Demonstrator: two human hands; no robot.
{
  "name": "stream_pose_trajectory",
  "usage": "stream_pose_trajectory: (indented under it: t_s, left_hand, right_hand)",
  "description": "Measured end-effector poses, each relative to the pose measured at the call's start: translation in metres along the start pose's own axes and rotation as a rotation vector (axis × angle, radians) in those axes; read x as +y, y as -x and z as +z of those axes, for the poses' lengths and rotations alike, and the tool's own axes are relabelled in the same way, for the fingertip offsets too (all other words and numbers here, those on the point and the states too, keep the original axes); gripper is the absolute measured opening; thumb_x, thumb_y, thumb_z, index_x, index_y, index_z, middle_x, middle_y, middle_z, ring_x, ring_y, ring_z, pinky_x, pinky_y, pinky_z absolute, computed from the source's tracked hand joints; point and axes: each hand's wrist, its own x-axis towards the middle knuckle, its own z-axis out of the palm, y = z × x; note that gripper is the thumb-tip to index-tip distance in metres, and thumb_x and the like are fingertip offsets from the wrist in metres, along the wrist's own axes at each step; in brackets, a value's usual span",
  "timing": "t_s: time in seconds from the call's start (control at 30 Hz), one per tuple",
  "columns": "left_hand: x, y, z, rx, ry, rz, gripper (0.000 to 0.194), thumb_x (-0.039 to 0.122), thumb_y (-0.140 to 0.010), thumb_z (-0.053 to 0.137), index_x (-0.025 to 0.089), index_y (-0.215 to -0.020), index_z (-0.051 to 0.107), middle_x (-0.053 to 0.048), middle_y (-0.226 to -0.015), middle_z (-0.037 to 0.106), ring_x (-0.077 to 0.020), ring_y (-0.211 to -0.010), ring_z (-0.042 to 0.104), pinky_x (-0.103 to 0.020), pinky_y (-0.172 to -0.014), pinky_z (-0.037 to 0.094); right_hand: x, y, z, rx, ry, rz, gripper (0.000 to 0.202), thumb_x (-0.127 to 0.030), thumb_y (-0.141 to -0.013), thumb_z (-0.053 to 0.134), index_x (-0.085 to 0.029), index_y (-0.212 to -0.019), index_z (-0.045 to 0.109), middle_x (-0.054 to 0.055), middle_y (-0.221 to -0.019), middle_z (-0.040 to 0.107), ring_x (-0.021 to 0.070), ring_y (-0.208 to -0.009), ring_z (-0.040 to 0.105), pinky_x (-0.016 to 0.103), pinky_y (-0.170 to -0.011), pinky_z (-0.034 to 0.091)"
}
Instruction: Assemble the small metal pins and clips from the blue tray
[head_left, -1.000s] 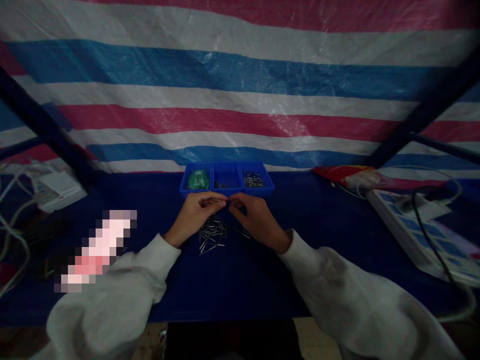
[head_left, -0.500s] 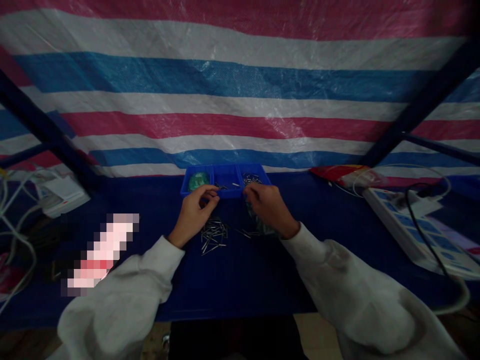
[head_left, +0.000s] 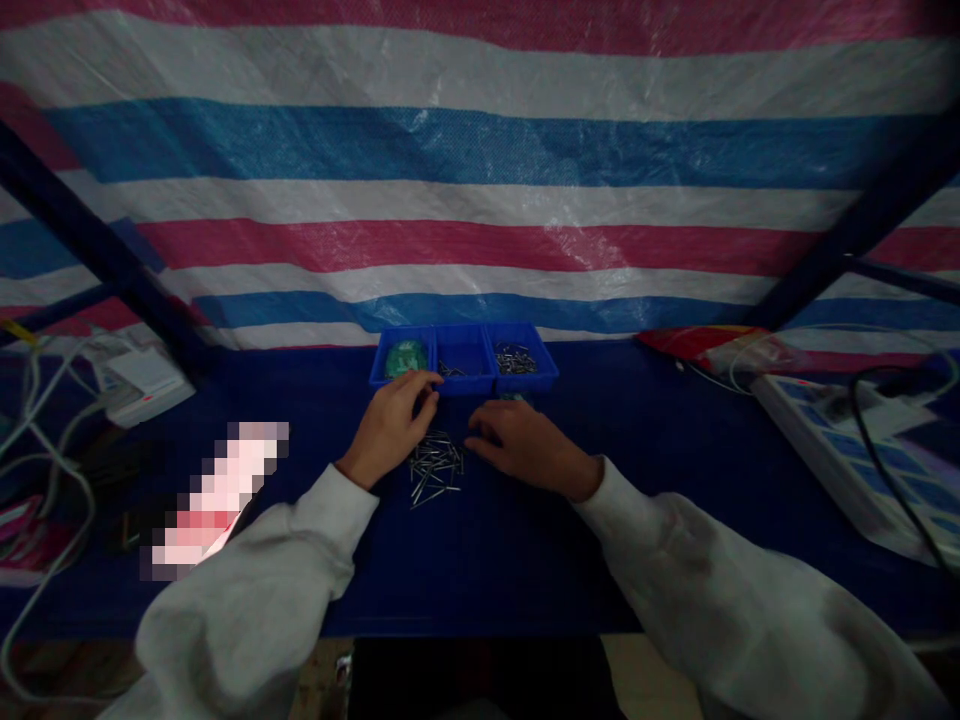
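A blue three-part tray [head_left: 491, 383] stands at the back of the blue table. Green packets [head_left: 406, 358] fill its left compartment, a few small metal pieces lie in the middle one, and many metal pieces [head_left: 515, 360] in the right one. My left hand [head_left: 391, 425] is at the tray's front left, thumb and fingers curved and apart, with nothing visible between them. My right hand [head_left: 529, 442] hovers in front of the right compartment, fingers curled down; their tips are too dark to show whether they hold anything. Between the hands lies a pile of metal pins [head_left: 435, 468].
A lit, pixelated phone-like object [head_left: 217, 500] lies at the left. White cables and a white adapter [head_left: 146, 388] are at the far left. A power strip [head_left: 847, 470] and a red bag [head_left: 697, 345] are on the right. Striped sheeting [head_left: 480, 240] hangs behind.
My right hand has come back from the tray's right compartment toward the pin pile, uncovering the compartment. My left hand has barely moved. The view has shifted slightly.
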Motion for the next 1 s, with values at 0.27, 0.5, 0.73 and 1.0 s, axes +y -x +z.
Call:
stream_pose_trajectory:
  t_s: [0.27,0.5,0.73,1.0]
  left_hand:
    - [-0.002,0.001,-0.005,-0.077,-0.111,0.036,0.018,0.018,-0.095,0.05,0.02,-0.108,0.062,-0.004,-0.097,0.064,-0.0183,-0.089,0.063,-0.035,-0.084,0.052]
    - [0.0,0.001,-0.003,-0.121,-0.095,0.052,0.019,0.018,-0.096,0.049,0.02,-0.107,0.064,-0.005,-0.099,0.065,-0.0183,-0.09,0.064,-0.035,-0.084,0.052]
    - [0.004,0.003,-0.001,-0.213,0.001,0.133,0.022,0.027,-0.092,0.06,0.019,-0.111,0.064,-0.006,-0.099,0.066,-0.0189,-0.091,0.064,-0.032,-0.081,0.053]
    - [0.009,0.004,-0.001,-0.278,0.08,0.144,0.017,0.024,-0.097,0.051,0.019,-0.097,0.067,-0.003,-0.091,0.066,-0.0159,-0.085,0.064,-0.028,-0.078,0.049]
  right_hand:
    - [-0.031,0.008,0.016,-0.073,0.324,0.065,0.02,-0.017,-0.097,0.043,-0.015,-0.098,0.063,0.01,-0.101,0.066,0.0211,-0.088,0.064,0.028,-0.063,0.043]
    - [-0.027,0.006,0.019,-0.053,0.341,0.094,0.023,-0.012,-0.098,0.038,-0.015,-0.102,0.06,0.01,-0.1,0.066,0.021,-0.086,0.064,0.029,-0.06,0.041]
    - [-0.018,0.003,0.011,0.074,0.064,0.198,0.019,-0.011,-0.096,0.042,-0.018,-0.095,0.06,0.008,-0.096,0.066,0.019,-0.08,0.063,0.029,-0.065,0.04]
    - [-0.017,0.002,0.01,0.234,-0.175,0.153,0.016,-0.01,-0.094,0.047,-0.018,-0.092,0.061,0.006,-0.094,0.066,0.0178,-0.084,0.062,0.029,-0.077,0.043]
